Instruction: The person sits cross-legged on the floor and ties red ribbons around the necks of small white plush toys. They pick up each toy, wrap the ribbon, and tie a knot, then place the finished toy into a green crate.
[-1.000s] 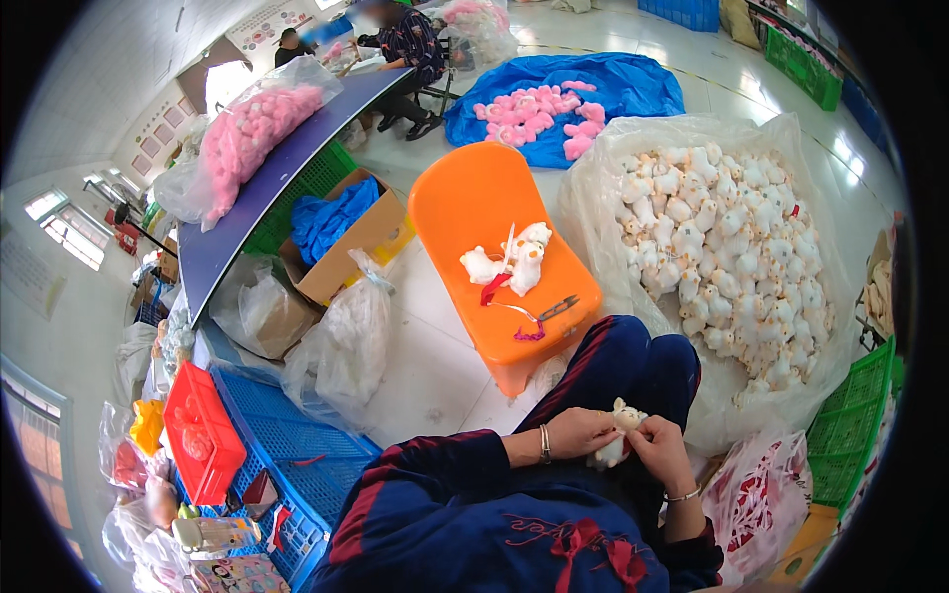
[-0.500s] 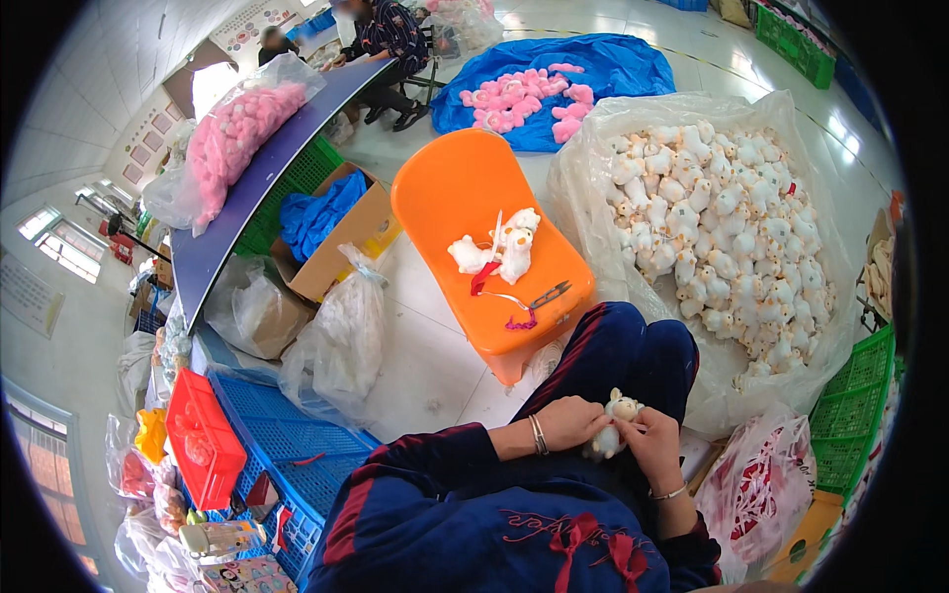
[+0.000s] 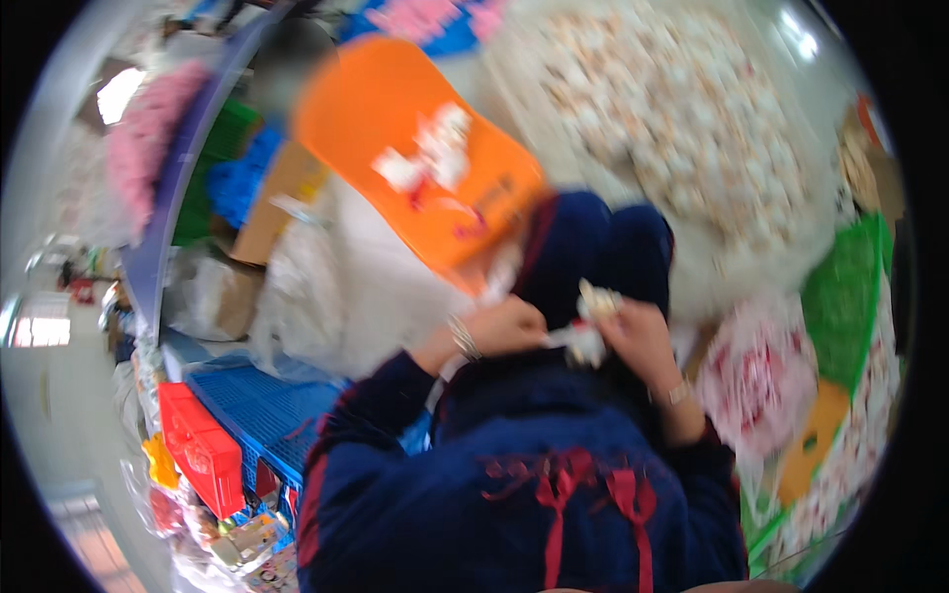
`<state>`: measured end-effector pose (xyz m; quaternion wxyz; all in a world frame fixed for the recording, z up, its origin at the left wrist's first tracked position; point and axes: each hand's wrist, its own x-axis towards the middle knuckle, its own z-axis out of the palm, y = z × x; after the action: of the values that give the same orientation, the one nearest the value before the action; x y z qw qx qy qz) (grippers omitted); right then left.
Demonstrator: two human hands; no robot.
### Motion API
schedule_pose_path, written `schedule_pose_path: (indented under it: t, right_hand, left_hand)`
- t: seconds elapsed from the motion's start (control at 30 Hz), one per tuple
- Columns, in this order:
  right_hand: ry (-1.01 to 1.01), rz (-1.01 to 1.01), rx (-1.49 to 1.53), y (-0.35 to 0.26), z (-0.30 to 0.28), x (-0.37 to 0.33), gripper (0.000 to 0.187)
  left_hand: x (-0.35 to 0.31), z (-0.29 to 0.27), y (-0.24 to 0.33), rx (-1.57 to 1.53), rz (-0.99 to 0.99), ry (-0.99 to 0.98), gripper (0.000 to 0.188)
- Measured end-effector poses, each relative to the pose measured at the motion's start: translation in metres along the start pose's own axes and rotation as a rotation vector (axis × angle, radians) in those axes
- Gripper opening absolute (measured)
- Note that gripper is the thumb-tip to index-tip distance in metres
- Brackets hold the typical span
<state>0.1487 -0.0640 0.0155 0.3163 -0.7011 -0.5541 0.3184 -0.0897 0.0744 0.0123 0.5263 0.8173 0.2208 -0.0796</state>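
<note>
In my right hand, fingers closed, is a small white plush animal with cream-coloured ears, held above my lap. A bit of red shows near its neck. My left hand is closed in a pinch to the left of the toy. A thin white strip stretches between that hand and the toy; the blur hides its exact end. Ahead, an orange chair carries several white plush toys, a red ribbon piece and dark thread snips.
A large clear bag of white plush toys stands at the right front. Beside me are a pink-and-white plastic bag and a green crate. At left lie a blue crate, a red basket and a cardboard box.
My left hand has moved left, away from the toy, with the white strip drawn out between them. My right hand keeps the toy. The whole view has shifted and blurred.
</note>
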Motion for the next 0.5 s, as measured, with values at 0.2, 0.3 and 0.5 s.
schedule_pose_path:
  t: [0.2, 0.3, 0.5]
  right_hand:
    - [-0.015, 0.071, -0.039, 0.006, 0.001, -0.006, 0.03]
    - [0.004, 0.052, -0.045, 0.009, 0.004, -0.005, 0.032]
    - [-0.008, 0.097, 0.003, 0.013, 0.008, -0.006, 0.033]
  left_hand:
    - [-0.023, -0.012, -0.006, 0.082, -0.003, 0.441, 0.019]
    - [-0.01, -0.01, 0.008, -0.356, -0.186, 0.391, 0.025]
    - [0.017, 0.007, 0.023, -0.582, -0.328, 0.123, 0.03]
